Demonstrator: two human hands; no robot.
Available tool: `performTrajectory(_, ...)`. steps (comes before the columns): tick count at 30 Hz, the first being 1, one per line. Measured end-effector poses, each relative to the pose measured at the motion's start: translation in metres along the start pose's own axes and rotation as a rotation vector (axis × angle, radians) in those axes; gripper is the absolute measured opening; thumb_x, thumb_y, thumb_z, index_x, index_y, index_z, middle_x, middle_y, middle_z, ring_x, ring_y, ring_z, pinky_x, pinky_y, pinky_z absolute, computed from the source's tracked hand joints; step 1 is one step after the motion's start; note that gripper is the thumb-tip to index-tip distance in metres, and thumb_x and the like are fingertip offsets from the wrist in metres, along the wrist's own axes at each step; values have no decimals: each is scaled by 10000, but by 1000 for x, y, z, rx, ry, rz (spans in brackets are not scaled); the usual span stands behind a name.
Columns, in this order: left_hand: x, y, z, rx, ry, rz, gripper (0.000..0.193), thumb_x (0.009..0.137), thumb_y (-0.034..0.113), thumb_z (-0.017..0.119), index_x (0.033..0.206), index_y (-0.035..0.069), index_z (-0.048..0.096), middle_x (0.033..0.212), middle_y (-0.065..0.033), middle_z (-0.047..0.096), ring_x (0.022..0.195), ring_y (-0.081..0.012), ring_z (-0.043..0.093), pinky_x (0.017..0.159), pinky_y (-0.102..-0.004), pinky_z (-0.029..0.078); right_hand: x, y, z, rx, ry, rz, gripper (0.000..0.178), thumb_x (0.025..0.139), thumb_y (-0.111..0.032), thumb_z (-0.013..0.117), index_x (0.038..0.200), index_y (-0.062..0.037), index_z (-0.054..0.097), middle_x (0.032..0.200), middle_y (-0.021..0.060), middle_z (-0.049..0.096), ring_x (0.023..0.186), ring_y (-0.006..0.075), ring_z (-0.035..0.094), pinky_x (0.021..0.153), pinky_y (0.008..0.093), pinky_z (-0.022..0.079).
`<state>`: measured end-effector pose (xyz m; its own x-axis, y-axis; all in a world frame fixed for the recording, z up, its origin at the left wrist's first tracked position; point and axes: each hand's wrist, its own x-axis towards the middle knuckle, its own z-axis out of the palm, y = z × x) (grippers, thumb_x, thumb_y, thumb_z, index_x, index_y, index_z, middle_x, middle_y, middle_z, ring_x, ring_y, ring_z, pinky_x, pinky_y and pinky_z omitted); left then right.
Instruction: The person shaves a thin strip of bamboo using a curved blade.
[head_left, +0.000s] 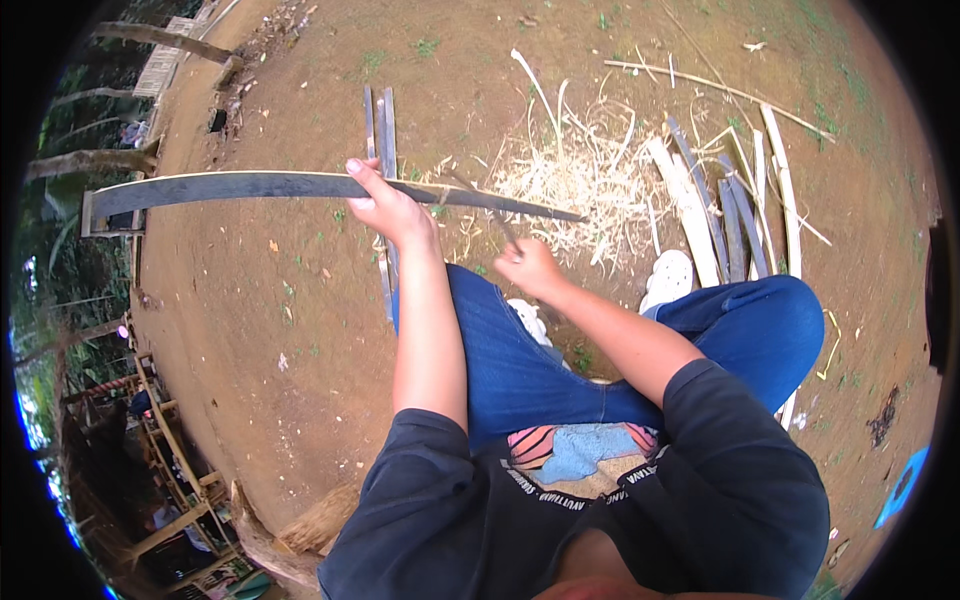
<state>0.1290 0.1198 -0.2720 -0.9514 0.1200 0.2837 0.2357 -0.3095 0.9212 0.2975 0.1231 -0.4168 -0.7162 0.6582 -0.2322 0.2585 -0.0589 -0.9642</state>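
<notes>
My left hand (395,208) is closed around a long, dark-faced bamboo strip (250,187) with a pale edge. The strip reaches from the far left across my front, and its narrow end lies over the heap of shavings. Closed on the handle of a thin-bladed knife (505,228), my right hand (530,270) is below and to the right of the left one. The blade slants up and left across the strip; whether it touches the strip I cannot tell. Pale curled shavings (575,165) lie on the ground ahead.
More dark strips (388,120) lie on the dirt beyond my left hand. At the right, several pale and dark strips (735,215) lie beside my white shoe (668,278). A thin pole (720,92) lies farther off. Logs (290,540) are at lower left, near a wooden structure (175,460).
</notes>
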Motion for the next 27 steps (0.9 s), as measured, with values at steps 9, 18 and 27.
performTrajectory(9,6,-2,-7,-19,13,19,411,978,442,577,884,47,519,876,-21,488,864,-127,485,815,-313,405,-2,-41,-2,-8,-85,-23,290,744,-244,683,590,-76,503,573,54,575,527,168,531,546,346,449)
performTrajectory(18,10,-10,-4,-41,-68,42,352,1007,380,545,897,46,560,869,-28,563,888,-126,514,886,-323,387,3,-1,-23,-44,-49,158,220,792,-180,666,642,-106,523,611,-3,559,541,94,489,524,280,410)
performTrajectory(27,6,-1,-1,-247,-275,30,374,1023,375,508,773,114,412,699,4,432,675,-103,417,671,-278,372,19,68,-48,-248,-13,91,256,765,-251,691,647,-75,549,593,63,585,542,169,542,583,349,477)
